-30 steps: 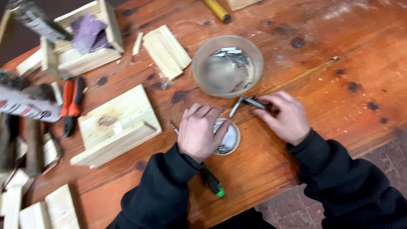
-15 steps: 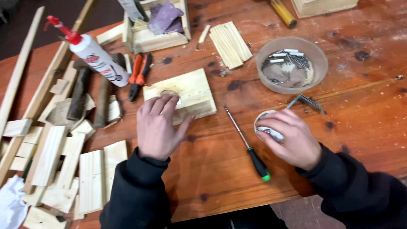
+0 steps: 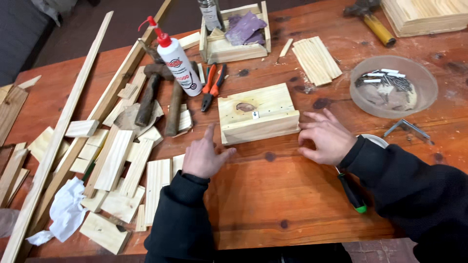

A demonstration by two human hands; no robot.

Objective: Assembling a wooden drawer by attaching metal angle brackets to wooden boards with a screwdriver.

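Red wooden table (image 3: 273,195), offcuts strewn left. Pine block (image 3: 257,118) lies mid-table, flat, between both hands. Left hand (image 3: 204,156) just below block's left corner, grip spread, empty. Right hand (image 3: 327,137) beside block's right end, fingers loosely curled, seemingly not touching. Screwdriver (image 3: 352,191) under right wrist. Bowl (image 3: 394,86) of nails upper right.

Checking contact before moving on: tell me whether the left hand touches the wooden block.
Apart. The head view shows bare table between the left hand and the wooden block.
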